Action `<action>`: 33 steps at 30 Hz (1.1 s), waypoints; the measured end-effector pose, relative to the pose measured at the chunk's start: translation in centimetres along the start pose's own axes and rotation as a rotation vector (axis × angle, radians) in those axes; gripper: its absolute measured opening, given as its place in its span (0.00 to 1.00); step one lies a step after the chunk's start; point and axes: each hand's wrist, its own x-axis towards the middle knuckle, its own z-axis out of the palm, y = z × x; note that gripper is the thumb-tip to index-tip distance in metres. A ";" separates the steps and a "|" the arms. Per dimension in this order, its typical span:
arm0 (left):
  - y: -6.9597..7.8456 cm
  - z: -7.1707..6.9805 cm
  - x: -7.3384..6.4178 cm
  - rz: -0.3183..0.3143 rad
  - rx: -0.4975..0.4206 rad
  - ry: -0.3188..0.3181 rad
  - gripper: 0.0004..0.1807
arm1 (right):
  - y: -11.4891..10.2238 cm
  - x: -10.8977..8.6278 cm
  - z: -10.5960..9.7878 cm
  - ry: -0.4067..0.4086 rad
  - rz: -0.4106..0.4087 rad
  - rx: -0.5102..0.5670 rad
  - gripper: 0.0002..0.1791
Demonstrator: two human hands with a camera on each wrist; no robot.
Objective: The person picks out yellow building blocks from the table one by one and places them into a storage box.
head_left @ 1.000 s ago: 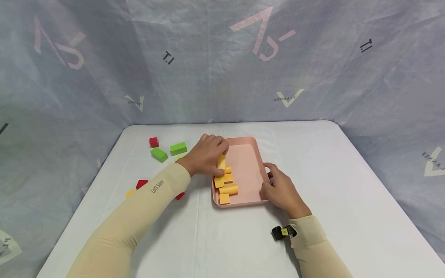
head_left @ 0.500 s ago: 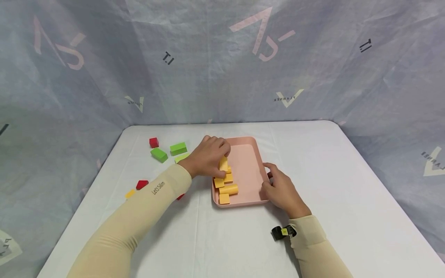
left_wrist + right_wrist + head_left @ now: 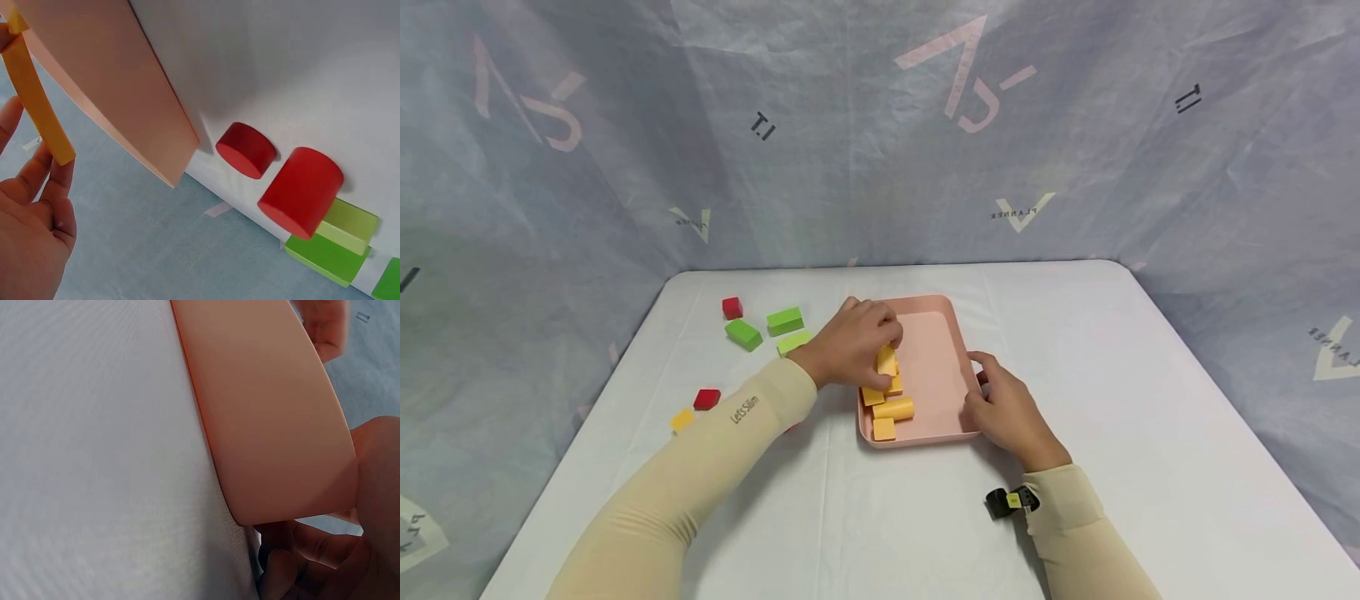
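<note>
My left hand (image 3: 853, 342) is over the left side of a pink tray (image 3: 934, 358), pinching a long yellow block (image 3: 887, 360) between thumb and fingers. In the left wrist view the yellow block (image 3: 40, 103) stands lengthwise between the fingertips, above the tray's wall (image 3: 119, 81). Other yellow blocks line the tray's left side, among them a cylinder (image 3: 893, 409) and a small square-faced piece (image 3: 883, 429); my hand partly hides those farther back. My right hand (image 3: 1011, 408) grips the tray's right wall, thumb at the rim and fingers against the outside.
Left of the tray lie green blocks (image 3: 743, 334), a red cube (image 3: 732, 307), a flat red block (image 3: 707, 399) and a yellow piece (image 3: 682, 420). Two red cylinders (image 3: 303, 190) show near the tray in the left wrist view. A black wrist camera (image 3: 1000, 503) sits by the right cuff.
My left hand has shifted slightly right and nearer to me with the yellow block, uncovering more of the light green block behind it. The right hand and tray stay put.
</note>
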 end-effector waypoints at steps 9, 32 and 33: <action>0.5 0.0 0.1 0.026 -0.003 -0.021 0.21 | 0.1 0.0 0.0 0.003 0.000 -0.006 0.35; 1.3 0.3 0.3 0.085 0.011 0.001 0.19 | 0.1 0.0 0.1 0.006 0.000 -0.011 0.35; 1.4 0.3 0.3 0.086 0.011 0.000 0.19 | 0.1 0.0 0.1 0.003 0.000 -0.010 0.36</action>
